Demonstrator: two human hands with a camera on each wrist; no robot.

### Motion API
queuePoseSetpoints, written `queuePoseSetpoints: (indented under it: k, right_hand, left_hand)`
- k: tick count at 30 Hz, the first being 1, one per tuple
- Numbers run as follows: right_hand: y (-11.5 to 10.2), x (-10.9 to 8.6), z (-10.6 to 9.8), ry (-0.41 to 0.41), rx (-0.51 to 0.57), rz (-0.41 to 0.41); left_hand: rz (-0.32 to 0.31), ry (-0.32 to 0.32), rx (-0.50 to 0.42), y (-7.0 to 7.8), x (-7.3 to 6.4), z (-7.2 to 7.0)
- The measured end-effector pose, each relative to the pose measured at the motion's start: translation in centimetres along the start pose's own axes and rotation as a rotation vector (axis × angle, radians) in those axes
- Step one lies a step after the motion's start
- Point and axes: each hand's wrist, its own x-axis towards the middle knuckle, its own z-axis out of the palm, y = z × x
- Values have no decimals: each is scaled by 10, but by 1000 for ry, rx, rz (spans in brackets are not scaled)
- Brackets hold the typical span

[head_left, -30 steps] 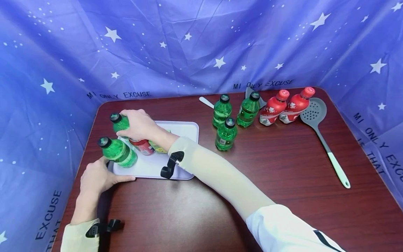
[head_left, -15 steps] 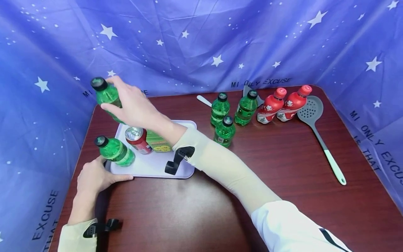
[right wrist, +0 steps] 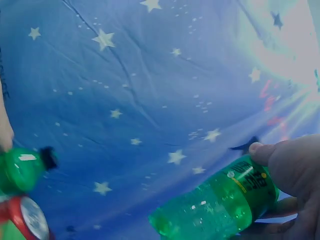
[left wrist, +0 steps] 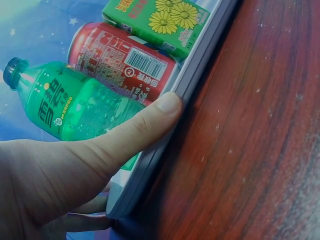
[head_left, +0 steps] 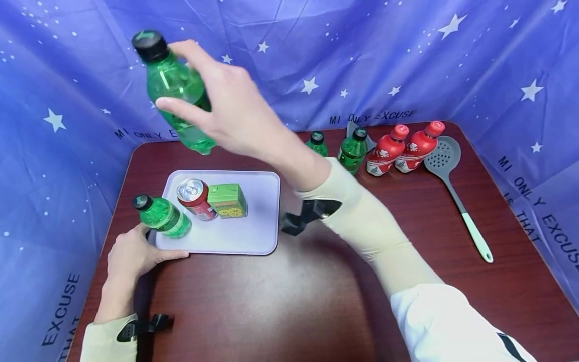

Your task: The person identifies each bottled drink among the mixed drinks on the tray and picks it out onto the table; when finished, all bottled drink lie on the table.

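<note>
High over the back of the table, my right hand [head_left: 235, 103] grips a green soda bottle [head_left: 174, 83] with a black cap, tilted. The right wrist view shows the thumb across the label of this bottle [right wrist: 215, 200]. At the front left corner of a white tray [head_left: 230, 241], my left hand [head_left: 131, 254] holds the rim. Its thumb [left wrist: 145, 125] lies along the front edge, and the fingers are partly hidden behind the corner. On the tray stand another green soda bottle [head_left: 165, 217], a red drink can [head_left: 196, 200] and a green drink carton [head_left: 227, 201].
To the right at the back stand green bottles [head_left: 353, 152], one partly hidden behind the right sleeve, and two red bottles [head_left: 386, 152]. A grey slotted skimmer [head_left: 461, 198] with a pale green handle lies at the right. A starry blue cloth [head_left: 289, 60] hangs around the table.
My right hand has lifted the green bottle from the tray's back left, up and then toward the right. The can and carton have come into full view. My left hand stays at the tray corner.
</note>
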Motion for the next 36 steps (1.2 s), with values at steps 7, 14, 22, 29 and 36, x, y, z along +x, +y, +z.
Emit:
queuePoseSetpoints:
  k: [7,14,22,29,36]
  right_hand:
    - [19,-31,-57,160,-32,-59]
    - [48,-67,-101,327,-59,-114]
    - [72,-101,-125,380,-167,-119]
    - [97,-140,-134,395,-170,121]
    - [121,-172,-136,418,-191,160]
  left_hand:
    - [-11,-10,1,2,-1,2]
    - [-17,-12,-3,0,-3,3]
    - [-24,-4,-1,-2,-4,4]
    - [-23,-4,2,-1,-6,5]
    - [-27,-8,3,2,-7,5]
